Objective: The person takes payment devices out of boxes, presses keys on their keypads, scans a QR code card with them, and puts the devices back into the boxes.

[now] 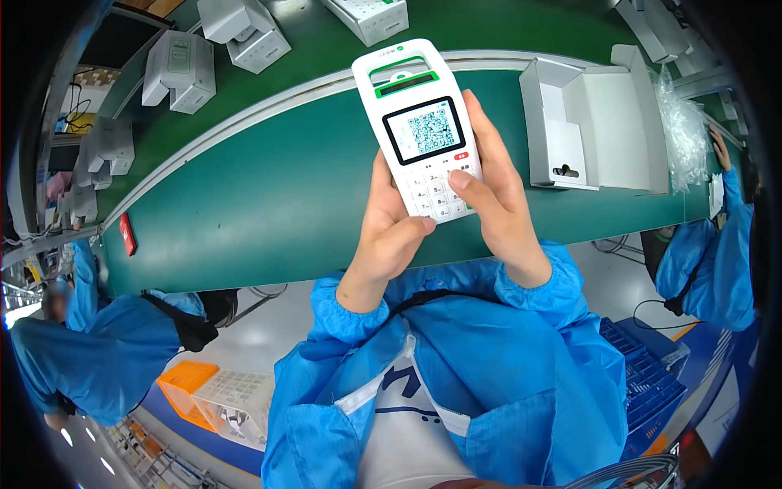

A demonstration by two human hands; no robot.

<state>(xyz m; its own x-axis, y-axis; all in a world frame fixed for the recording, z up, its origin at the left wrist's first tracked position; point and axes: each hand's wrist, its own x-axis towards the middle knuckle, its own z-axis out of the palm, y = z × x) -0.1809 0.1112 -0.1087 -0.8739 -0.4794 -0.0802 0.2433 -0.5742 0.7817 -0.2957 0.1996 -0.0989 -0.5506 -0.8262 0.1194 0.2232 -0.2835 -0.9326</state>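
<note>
A white payment terminal (395, 110) with green trim is held between my two hands above the green bench. Its lit screen (429, 130) displays a QR code, and a keypad lies below that. My left hand (387, 232) is closed around the lower left side, thumb at the bottom corner of the keypad. On the opposite side, my right hand (498, 191) grips the edge, its thumb over the upper right keys. Whether that thumb presses a key cannot be made out. To the right of my hands an open white box (627, 118) lies on the bench.
Clear plastic bags (686, 134) lie beside the open box. White boxes (181, 69) stand along the far side. A small red object (127, 235) rests at the bench's left. Co-workers in blue sit left (106, 350) and right (709, 261). Crates (186, 387) are on the floor.
</note>
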